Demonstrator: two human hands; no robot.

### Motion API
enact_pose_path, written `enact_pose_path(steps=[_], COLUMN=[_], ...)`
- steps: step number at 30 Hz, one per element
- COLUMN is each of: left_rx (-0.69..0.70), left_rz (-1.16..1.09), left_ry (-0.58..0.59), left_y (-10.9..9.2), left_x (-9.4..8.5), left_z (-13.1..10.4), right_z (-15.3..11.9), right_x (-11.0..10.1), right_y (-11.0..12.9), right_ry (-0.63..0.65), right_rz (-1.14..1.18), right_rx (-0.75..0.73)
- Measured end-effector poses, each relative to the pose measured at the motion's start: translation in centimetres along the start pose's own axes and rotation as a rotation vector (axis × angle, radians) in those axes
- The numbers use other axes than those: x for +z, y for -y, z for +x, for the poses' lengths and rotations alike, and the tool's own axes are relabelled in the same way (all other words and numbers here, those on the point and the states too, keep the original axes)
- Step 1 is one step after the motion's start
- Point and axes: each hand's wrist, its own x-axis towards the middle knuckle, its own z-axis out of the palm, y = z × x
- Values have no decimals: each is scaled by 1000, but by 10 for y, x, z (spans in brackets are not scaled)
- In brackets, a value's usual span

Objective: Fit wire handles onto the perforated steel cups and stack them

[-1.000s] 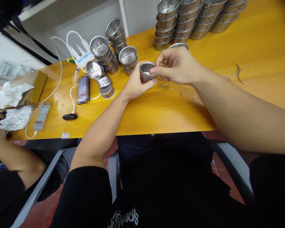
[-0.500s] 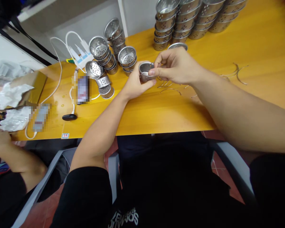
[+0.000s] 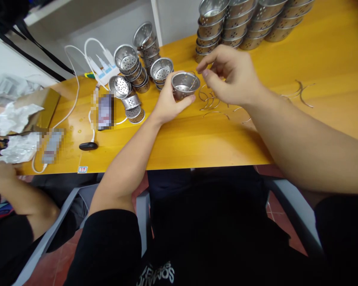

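Note:
My left hand is wrapped round a small perforated metal cup, tilted so its mouth faces me. A thin curved wire shows at the cup's right rim; whether it is fixed there I cannot tell. To the right of the cup, and apart from it, is my right hand, thumb and fingers parted with nothing seen between them. Several loose curved wires lie on the table below the right hand.
Tall stacks of perforated cups stand at the back right, shorter stacks left of my left hand. A power strip, phone and black object are on the yellow table. Another person's arm is at far left.
My right hand has come away from the cup's rim, moving up and right, and its fingers have parted. The cup stays in my left hand, its inside now more exposed.

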Motion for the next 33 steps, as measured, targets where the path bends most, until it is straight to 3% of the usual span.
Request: enact_pose_path(steps=[4, 13, 18, 22, 28, 33], left_rx=[26, 98, 112, 138, 148, 126], left_rz=[32, 22, 57, 90, 77, 30], left_ry=[17, -18, 5, 34, 18, -55], left_y=[2, -7, -7, -4, -10, -26], left_x=[-1, 0, 0, 0, 0, -8], left_z=[0, 1, -1, -2, -2, 0], right_z=[-1, -1, -2, -3, -5, -6], right_x=[-3, -2, 0, 2, 3, 3], right_y=[2, 0, -2, -7, -6, 5], right_ry=[51, 67, 178, 240, 234, 118], right_rz=[-99, -76, -97, -61, -57, -29], right_rx=[-73, -141, -123, -27, -67, 4])
